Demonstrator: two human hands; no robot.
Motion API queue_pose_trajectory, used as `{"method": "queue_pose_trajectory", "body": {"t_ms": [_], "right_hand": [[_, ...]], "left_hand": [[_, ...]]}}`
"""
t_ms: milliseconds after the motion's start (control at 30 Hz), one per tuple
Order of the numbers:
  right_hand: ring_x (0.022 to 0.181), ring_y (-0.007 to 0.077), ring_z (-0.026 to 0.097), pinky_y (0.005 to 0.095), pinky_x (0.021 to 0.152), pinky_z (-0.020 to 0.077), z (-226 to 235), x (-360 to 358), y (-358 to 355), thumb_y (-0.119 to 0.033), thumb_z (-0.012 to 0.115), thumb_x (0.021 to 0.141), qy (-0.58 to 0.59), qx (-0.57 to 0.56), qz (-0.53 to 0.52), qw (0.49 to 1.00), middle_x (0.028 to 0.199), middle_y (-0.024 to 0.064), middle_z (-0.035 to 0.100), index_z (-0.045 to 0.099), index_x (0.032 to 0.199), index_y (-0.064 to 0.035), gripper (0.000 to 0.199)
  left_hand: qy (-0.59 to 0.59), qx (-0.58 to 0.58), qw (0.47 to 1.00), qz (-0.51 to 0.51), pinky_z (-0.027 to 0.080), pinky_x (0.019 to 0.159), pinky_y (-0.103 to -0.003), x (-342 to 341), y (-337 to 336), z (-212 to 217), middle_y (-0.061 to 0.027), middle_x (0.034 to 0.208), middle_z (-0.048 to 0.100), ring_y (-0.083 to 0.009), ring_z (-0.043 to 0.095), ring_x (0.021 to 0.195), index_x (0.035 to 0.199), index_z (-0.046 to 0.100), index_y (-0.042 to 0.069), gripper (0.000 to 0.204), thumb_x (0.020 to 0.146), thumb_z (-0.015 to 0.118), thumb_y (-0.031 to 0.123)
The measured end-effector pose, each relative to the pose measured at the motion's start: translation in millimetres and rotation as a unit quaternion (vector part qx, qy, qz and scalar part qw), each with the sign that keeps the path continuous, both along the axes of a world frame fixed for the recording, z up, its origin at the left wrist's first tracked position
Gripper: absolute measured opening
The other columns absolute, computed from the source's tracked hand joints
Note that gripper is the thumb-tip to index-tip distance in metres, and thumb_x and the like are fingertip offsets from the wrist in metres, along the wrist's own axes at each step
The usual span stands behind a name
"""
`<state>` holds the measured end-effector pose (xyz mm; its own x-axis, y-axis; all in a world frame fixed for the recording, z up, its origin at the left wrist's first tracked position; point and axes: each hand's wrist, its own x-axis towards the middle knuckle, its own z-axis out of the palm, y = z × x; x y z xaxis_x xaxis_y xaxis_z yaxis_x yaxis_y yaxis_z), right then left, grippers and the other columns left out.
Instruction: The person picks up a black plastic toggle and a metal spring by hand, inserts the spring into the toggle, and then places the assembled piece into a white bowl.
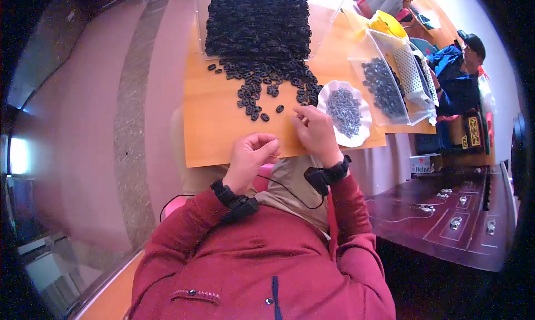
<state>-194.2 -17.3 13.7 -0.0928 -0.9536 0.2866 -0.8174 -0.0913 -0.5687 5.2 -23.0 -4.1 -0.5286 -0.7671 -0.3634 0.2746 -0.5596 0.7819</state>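
My left hand [251,157] is over the front edge of the wooden table [212,136], thumb and forefinger pinched together. Whatever it may hold is too small to make out. My right hand [316,131] is just to the right, its fingers curled in to the thumb beside a white scalloped dish [363,131] of small silvery metal pieces [344,111]. Whether anything sits in that pinch cannot be made out. Ahead of both hands lie loose small black oval pieces with holes [264,117], one [280,108] apart from the others. They trail from a big heap [259,24] in a clear bin.
Right of the dish stands a clear tray [409,119] with dark grey pieces [383,88]. A white perforated basket [409,69] and a yellow container [387,24] are beyond it. Another person [457,69] is at the far right. A dark red panel [440,219] with metal fittings lies lower right.
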Motion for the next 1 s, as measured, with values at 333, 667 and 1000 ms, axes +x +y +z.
{"method": "queue_pose_trajectory", "body": {"t_ms": [333, 667, 1000], "right_hand": [[0.078, 0.0382, 0.064, 0.0455, 0.070, 0.0516, 5, 16, 5, -0.023, 0.055, 0.089, 0.185, 0.156, -0.131, 0.961, 0.087, 0.0226, 0.065, 0.054, 0.118, -0.0020, 0.036], [0.075, 0.0361, 0.064, 0.0456, 0.065, 0.0514, 3, 21, 23, -0.026, 0.059, 0.087, 0.116, 0.058, -0.053, 0.990, 0.087, 0.0174, 0.064, 0.062, 0.099, -0.0079, 0.022], [0.066, 0.0420, 0.061, 0.0495, 0.061, 0.0487, -5, 11, -5, -0.010, 0.048, 0.088, 0.124, 0.093, -0.127, 0.980, 0.071, 0.0246, 0.061, 0.051, 0.118, 0.0025, 0.033]], "left_hand": [[0.009, -0.007, 1.000, 0.010, 0.056, 0.067, -0.028, -1, 0, -3, -0.0042, 0.080, 0.064, -0.0121, 0.062, 0.071, 0.097, 0.062, 0.001, 0.014, 0.088, 0.065, 0.011], [-0.014, -0.001, 1.000, -0.001, 0.056, 0.066, -0.027, 0, 1, -2, -0.0040, 0.082, 0.063, -0.0115, 0.062, 0.071, 0.098, 0.062, 0.001, 0.014, 0.089, 0.064, 0.011], [-0.002, -0.008, 1.000, -0.001, 0.056, 0.068, -0.028, 0, 0, -5, -0.0050, 0.083, 0.064, -0.0118, 0.062, 0.073, 0.098, 0.062, 0.001, 0.014, 0.089, 0.064, 0.011]]}}
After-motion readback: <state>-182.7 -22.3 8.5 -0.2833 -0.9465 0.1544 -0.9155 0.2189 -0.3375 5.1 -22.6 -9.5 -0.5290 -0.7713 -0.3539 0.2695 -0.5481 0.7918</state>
